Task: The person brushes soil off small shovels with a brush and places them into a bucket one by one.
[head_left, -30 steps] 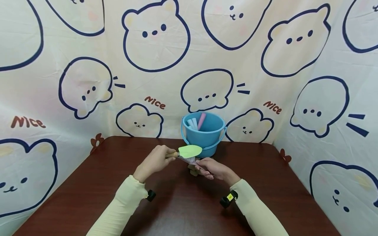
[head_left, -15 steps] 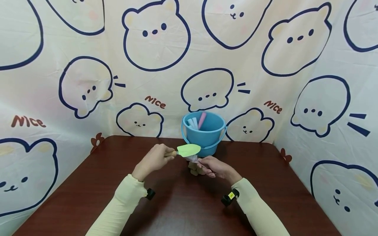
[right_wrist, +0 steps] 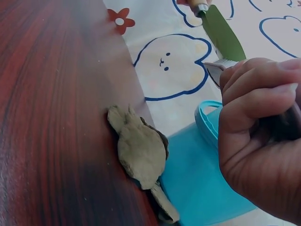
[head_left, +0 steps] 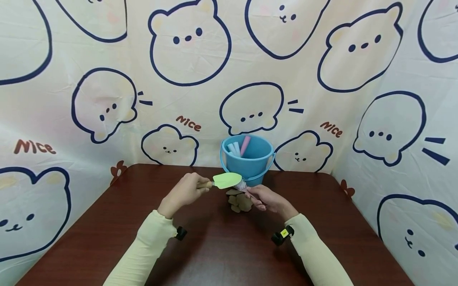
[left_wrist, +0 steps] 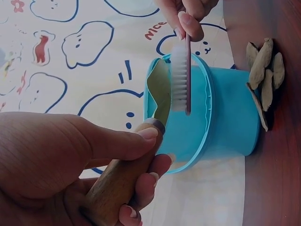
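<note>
My left hand [head_left: 183,194] grips the wooden handle [left_wrist: 123,181] of a small trowel, whose light green blade [head_left: 227,180] points right. My right hand [head_left: 270,198] holds a brush [left_wrist: 188,80] with a pinkish-purple back and white bristles. The bristles face the blade and lie right at its tip in the head view. In the right wrist view, the fingers of the right hand [right_wrist: 263,127] curl round the brush handle and hide most of it. Below both tools, a heap of flat grey-brown clay-like pieces [head_left: 240,201] lies on the table.
A blue bucket [head_left: 255,159] with its handle hanging down stands just behind the heap. Two pale blue handles [head_left: 234,149] and a pink handle [head_left: 245,145] stick up inside it. The dark wood table [head_left: 214,246] ends at a printed cloth backdrop [head_left: 171,103].
My right hand has moved slightly right, and the brush has passed from under the blade to its tip. The trowel has shifted a little left and up. More of the heap shows.
</note>
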{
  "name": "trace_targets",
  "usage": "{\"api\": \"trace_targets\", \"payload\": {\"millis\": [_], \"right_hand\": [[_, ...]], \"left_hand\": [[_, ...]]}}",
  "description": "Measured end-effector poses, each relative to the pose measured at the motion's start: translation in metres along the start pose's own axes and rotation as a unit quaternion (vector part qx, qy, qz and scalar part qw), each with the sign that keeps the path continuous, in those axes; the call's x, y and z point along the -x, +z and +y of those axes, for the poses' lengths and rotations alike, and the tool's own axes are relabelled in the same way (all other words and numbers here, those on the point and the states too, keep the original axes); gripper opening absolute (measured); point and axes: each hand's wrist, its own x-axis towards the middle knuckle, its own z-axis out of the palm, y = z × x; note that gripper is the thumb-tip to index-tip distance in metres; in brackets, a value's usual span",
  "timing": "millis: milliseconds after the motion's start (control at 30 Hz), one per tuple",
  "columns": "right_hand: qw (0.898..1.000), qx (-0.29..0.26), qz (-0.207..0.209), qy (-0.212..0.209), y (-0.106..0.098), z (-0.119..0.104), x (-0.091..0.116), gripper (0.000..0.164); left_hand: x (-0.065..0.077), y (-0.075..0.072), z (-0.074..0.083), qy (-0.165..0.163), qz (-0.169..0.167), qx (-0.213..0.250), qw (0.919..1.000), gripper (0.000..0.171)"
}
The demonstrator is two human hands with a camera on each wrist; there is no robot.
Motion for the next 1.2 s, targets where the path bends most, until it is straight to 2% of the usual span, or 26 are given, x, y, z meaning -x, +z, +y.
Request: {"api": "trace_targets", "payload": {"millis": [567, 767, 1000, 1200], "right_hand": [[1.000, -0.019, 0.013, -0.012, -0.016, -0.001, 0.006, 0.034], [0.999, -0.033, 0.014, -0.012, -0.018, 0.001, 0.005, 0.034], [1.000, -0.024, -0.003, -0.011, -0.008, 0.005, 0.000, 0.034], [1.000, -0.010, -0.017, 0.005, 0.008, 0.009, -0.008, 0.037]], "left_hand": [[0.000, -0.006, -0.003, -0.003, -0.004, 0.004, 1.0000, 0.030], [0.000, -0.006, -0.003, 0.000, 0.012, -0.005, 0.9999, 0.032], [0.001, -0.001, -0.002, 0.027, 0.047, -0.028, 0.9981, 0.032], [0.000, 0.006, 0.002, 0.049, 0.049, -0.016, 0.9975, 0.031]]}}
